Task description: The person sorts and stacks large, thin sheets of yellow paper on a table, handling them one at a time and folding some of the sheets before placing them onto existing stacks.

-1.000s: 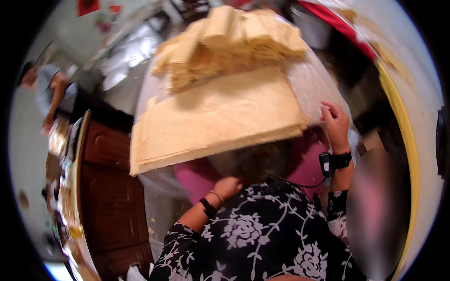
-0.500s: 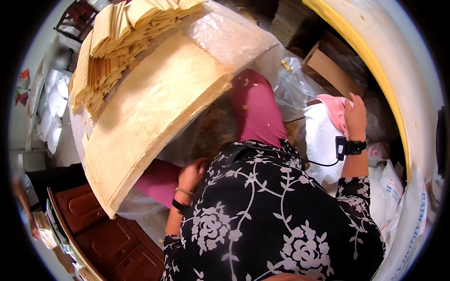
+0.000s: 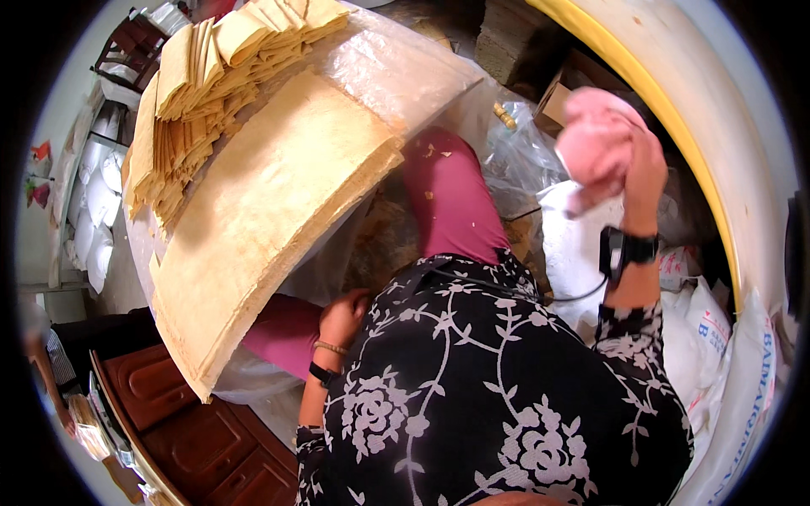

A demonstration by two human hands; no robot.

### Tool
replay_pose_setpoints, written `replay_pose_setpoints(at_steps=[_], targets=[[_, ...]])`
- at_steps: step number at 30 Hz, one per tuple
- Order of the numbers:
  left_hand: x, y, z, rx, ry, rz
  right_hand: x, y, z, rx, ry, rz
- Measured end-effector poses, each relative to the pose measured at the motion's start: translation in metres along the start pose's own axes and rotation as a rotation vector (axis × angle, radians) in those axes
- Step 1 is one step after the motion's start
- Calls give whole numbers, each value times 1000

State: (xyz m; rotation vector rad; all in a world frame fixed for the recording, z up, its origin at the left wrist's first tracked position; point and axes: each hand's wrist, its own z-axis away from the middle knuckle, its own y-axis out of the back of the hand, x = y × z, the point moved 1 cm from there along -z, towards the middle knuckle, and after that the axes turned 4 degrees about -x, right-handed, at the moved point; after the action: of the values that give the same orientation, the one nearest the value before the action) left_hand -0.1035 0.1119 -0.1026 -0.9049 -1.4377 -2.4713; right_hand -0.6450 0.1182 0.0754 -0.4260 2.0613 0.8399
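Note:
My right hand (image 3: 645,179) is closed on a pink cloth (image 3: 597,139), raised and blurred by motion at the right. Below the cloth lies something white (image 3: 561,228), smooth and bulky. My left hand (image 3: 342,316) rests on my left thigh near the waist, with its fingers mostly hidden. Before me, a thick stack of thin yellow sheets (image 3: 278,177) lies flat on a plastic-covered table (image 3: 396,63); neither hand touches it. Behind that stack sits a pile of folded yellow sheets (image 3: 190,80).
Crumpled clear plastic (image 3: 519,152) and a cardboard box (image 3: 554,105) stand right of the table. White sacks (image 3: 704,325) are beside my right arm, with a yellow-edged pale wall (image 3: 666,101) beyond. A brown wooden cabinet (image 3: 198,422) is at lower left. Another person's arm (image 3: 52,392) shows at the far left.
My right hand has lifted the pink cloth off the white thing, upward and slightly left, bunching it. My left hand stays on the thigh. The view has shifted slightly.

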Motion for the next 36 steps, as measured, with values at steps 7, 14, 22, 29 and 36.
replay_pose_setpoints(at_steps=[7, 14, 22, 29, 36], targets=[[10, 1, 3, 14, 32, 34, -31, -61, -23, -310, -591, -1089], [6, 1, 1, 16, 80, 28, -91, -91, -15, -621, -411, -1289], [0, -5, -8, -35, 103, -16, -187, -54, 52, -976, 262, -930], [-22, -23, 1, 98, 2, 68, -271, -99, 84, -1547, 678, -1586], [-57, -40, 2, 37, 84, 264, -300, -119, 96, -1730, 710, -1862]])
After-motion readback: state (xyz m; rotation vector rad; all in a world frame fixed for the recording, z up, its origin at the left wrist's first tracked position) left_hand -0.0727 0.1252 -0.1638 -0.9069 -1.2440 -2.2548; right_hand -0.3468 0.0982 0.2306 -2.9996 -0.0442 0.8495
